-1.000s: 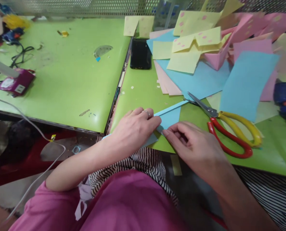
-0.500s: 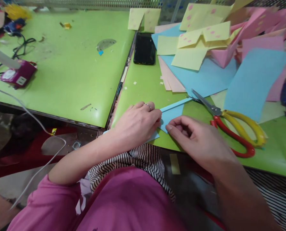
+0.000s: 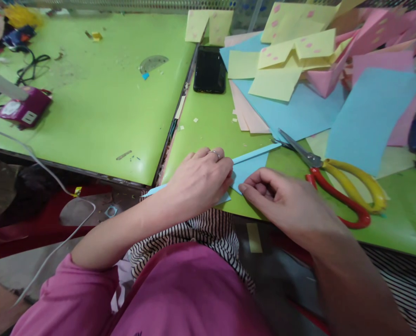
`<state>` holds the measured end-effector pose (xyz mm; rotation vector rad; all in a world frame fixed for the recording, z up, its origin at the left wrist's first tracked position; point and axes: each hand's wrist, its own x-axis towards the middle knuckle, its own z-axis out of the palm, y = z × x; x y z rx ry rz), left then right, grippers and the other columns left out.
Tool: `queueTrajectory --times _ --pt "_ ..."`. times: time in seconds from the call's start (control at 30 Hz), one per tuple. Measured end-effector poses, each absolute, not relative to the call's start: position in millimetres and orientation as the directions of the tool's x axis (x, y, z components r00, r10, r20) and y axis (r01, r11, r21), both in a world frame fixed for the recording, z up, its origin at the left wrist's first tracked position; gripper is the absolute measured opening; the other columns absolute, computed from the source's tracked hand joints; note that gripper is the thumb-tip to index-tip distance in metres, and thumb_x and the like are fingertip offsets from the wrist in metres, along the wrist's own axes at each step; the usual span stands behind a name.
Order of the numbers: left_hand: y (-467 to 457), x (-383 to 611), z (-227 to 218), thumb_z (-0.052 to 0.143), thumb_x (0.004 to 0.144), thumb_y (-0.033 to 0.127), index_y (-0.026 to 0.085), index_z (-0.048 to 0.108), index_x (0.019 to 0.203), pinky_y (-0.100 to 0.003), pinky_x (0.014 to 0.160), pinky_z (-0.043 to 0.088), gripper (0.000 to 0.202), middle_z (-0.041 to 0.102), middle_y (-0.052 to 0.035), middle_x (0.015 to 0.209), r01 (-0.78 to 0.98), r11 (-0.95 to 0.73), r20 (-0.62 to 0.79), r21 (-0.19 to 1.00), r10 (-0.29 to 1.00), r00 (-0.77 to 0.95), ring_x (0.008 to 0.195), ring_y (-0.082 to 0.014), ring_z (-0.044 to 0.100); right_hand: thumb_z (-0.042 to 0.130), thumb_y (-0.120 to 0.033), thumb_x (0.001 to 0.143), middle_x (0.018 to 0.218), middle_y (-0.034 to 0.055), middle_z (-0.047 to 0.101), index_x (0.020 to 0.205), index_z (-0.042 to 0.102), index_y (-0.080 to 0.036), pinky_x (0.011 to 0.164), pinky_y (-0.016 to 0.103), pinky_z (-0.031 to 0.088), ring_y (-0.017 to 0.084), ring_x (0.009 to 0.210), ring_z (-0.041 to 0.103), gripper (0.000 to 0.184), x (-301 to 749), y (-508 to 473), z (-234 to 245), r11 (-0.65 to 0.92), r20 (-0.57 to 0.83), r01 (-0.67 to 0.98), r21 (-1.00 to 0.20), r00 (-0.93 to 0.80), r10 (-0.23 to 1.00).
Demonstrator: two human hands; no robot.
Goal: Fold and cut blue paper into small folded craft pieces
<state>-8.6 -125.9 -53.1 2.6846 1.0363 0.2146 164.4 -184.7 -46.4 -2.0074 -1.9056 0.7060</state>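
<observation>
A piece of blue paper (image 3: 250, 169) with a narrow folded strip along its far edge lies at the front edge of the green table. My left hand (image 3: 203, 179), a ring on one finger, is closed over its middle and presses it down; the fingertips are hidden beneath. To the left of that wrist, a pointed blue end of the paper sticks out. Thumb and forefinger of my right hand (image 3: 271, 189) are pinched together at the near right edge of the paper. Scissors (image 3: 313, 161) with one red and one yellow handle lie beyond my right hand, their tips near the strip's far end.
A black phone (image 3: 210, 70) lies behind my hands. Blue, pink and yellow paper pieces (image 3: 306, 112) are heaped at the back right. On the left table are a clear protractor (image 3: 154, 63) and a purple power socket (image 3: 26, 107) with a cable. A gap (image 3: 169, 135) separates the tables.
More of the blue paper's pointed left end now shows beside my left wrist. Both hands keep nearly the same place on the paper.
</observation>
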Motion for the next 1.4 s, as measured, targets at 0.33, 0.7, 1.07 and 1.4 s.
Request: queueTrajectory --times 0.33,0.7,1.07,1.4 --pt "-127 -8 -55 0.039 0.099 0.025 0.014 0.060 0.096 -0.037 0.081 0.043 0.024 0.060 -0.0088 0.097 0.646 -0.721 0.037 0.252 0.674 0.738 0.089 -0.0237 0.054 0.061 -0.031 0.083 0.057 -0.0034 0.056 0.068 0.053 -0.023 0.050 0.029 0.033 0.012 0.047 0.046 0.018 161 -184 -45 -0.086 -0.119 0.860 -0.503 0.030 0.992" --pt "-126 -7 -52 0.037 0.100 0.026 0.017 0.057 0.103 -0.035 0.076 0.042 0.023 0.058 -0.0079 0.099 0.641 -0.726 0.039 0.249 0.669 0.742 0.087 -0.0228 0.054 0.056 -0.031 0.090 0.079 0.0023 0.059 0.097 0.065 -0.022 0.058 0.029 0.044 0.014 0.063 0.055 0.014 170 -201 -52 0.077 0.118 0.825 -0.561 -0.012 0.993" --pt "-133 -8 -54 0.046 0.096 0.021 0.026 0.063 0.102 -0.036 0.079 0.038 0.019 0.059 -0.0054 0.100 0.621 -0.694 0.027 0.365 0.674 0.738 0.088 -0.0223 0.050 0.050 -0.021 0.092 0.087 0.0082 0.062 0.108 0.073 -0.021 0.059 0.031 0.044 0.018 0.072 0.056 0.028 185 -227 -65 0.376 0.329 0.923 -0.079 -0.331 0.884" --pt "-128 -8 -51 0.041 0.098 0.018 0.025 0.067 0.102 -0.036 0.084 0.037 0.026 0.064 -0.0034 0.099 0.620 -0.612 -0.053 0.492 0.689 0.723 0.086 -0.0197 0.051 0.046 -0.017 0.091 0.087 0.0071 0.068 0.119 0.067 -0.027 0.054 0.029 0.036 0.020 0.073 0.056 0.037 200 -219 -69 0.526 0.274 0.849 0.037 -0.515 0.812"
